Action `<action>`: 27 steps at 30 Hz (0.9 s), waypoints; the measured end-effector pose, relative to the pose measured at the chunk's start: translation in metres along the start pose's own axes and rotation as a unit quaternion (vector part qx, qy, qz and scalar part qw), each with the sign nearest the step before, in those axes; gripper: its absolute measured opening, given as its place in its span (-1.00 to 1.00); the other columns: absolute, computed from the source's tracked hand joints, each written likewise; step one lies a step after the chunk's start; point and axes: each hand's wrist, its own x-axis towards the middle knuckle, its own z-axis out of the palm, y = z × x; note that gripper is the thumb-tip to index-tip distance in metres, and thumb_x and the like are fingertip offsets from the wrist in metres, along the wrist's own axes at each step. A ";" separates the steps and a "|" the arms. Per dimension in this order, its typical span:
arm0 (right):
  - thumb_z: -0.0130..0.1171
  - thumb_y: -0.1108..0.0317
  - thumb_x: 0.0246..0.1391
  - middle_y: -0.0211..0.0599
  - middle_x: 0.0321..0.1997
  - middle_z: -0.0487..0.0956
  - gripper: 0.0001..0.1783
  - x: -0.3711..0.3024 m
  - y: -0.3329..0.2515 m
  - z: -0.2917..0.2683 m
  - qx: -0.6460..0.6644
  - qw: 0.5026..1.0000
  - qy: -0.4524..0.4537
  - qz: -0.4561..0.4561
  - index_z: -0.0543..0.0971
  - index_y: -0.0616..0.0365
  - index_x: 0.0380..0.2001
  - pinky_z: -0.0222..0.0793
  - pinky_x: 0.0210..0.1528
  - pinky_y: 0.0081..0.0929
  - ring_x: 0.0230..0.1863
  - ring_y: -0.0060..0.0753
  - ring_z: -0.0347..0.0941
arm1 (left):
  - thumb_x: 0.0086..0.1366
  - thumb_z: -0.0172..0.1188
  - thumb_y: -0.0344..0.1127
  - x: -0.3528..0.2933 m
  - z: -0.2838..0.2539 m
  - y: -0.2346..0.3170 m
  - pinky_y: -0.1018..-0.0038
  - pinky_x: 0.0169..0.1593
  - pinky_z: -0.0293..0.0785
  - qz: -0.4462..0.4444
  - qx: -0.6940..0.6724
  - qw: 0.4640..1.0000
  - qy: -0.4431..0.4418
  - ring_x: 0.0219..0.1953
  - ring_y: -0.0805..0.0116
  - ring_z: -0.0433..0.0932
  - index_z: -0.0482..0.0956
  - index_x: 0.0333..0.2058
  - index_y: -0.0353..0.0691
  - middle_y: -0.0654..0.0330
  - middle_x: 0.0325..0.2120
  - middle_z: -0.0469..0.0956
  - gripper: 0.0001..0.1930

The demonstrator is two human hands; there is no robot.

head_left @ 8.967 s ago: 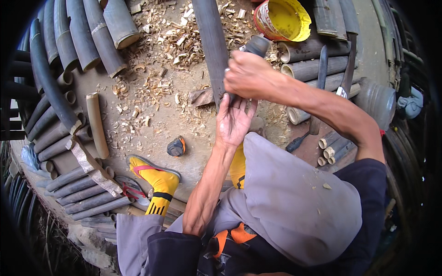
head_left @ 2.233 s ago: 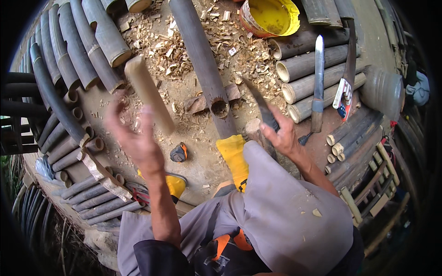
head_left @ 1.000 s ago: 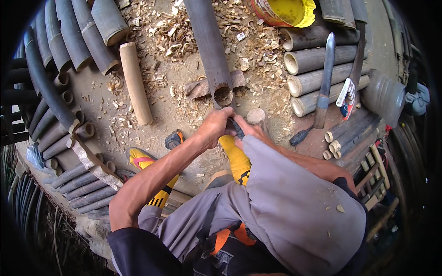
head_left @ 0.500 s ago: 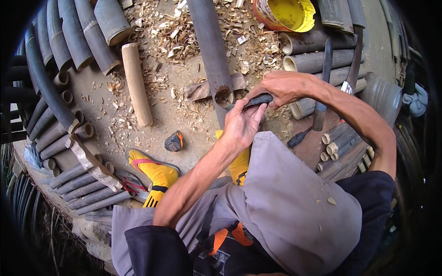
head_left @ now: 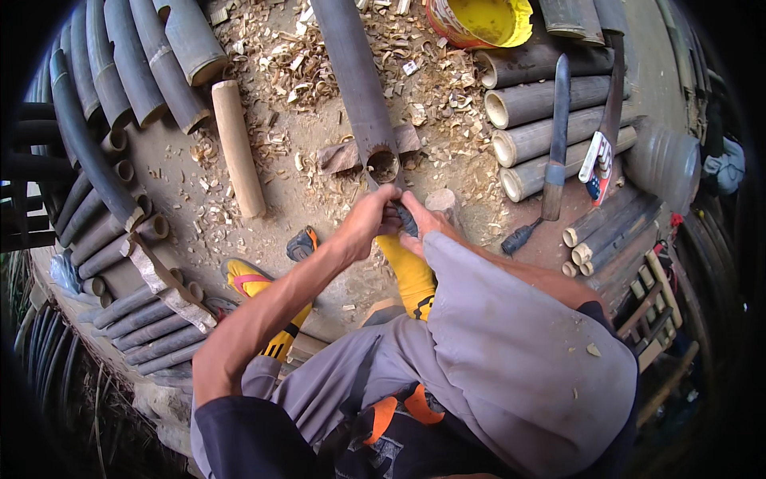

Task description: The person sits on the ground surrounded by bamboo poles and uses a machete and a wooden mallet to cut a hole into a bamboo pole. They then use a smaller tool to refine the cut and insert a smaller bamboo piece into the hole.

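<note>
A long dark bamboo pole [head_left: 351,76] reaches from the far edge toward me. Its cut, hollow end rests on a rough wood block [head_left: 339,158] and faces my knees. Just below that end, my two hands meet in front of my lap. Between them shows a tool handle wrapped in dark tape [head_left: 408,220]; its working end is hidden. My right hand [head_left: 424,217] is closed around this handle. My left hand [head_left: 369,217] is closed beside it, fingers curled at the tool near the pole's rim; what they pinch is hidden.
Wood shavings cover the ground around the pole. A pale wooden baton [head_left: 238,152] and a tape measure [head_left: 302,244] lie to the left. Stacked bamboo tubes [head_left: 550,108], a long blade [head_left: 561,112] and a wrapped handle [head_left: 523,237] lie right. A yellow bucket [head_left: 523,28] stands at the back.
Both hands have come down and closer to my lap with the wrapped tool, now below the pole's end. My right elbow has dropped in, and the tool handle has turned steeper.
</note>
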 end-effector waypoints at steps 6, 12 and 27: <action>0.13 0.14 0.08 -0.04 -0.14 0.50 -0.38 -0.007 -0.031 -0.029 0.113 0.981 0.081 -0.132 0.24 0.20 0.14 0.38 -0.06 -0.28 -0.14 -0.14 0.49 | 0.05 0.29 -0.16 -0.040 0.021 -0.031 0.28 0.05 0.33 0.281 0.045 0.951 -0.121 0.01 0.28 0.40 0.09 0.21 -0.35 0.07 -0.06 0.41 -0.17; 0.16 0.11 0.01 -0.11 -0.15 0.47 -0.42 0.012 -0.111 -0.062 -0.320 0.842 0.236 -0.365 0.40 0.27 0.03 0.32 0.01 -0.20 -0.12 -0.18 0.43 | -0.13 0.24 -0.31 -0.066 -0.014 0.027 0.23 -0.33 0.48 0.241 0.380 0.872 0.194 -0.36 0.06 0.60 0.32 -0.14 -0.35 -0.06 -0.35 0.56 -0.47; 0.09 0.48 -0.05 0.10 -0.49 0.50 -0.58 0.096 -0.076 0.024 -0.102 0.959 0.006 -0.265 0.27 0.17 -0.08 0.48 -0.43 -0.06 -0.45 0.17 0.53 | -0.19 0.32 -0.33 -0.078 -0.091 0.128 0.23 -0.29 0.53 0.203 0.765 0.609 0.051 -0.53 0.07 0.59 0.55 -0.47 -0.31 0.01 -0.64 0.56 -0.74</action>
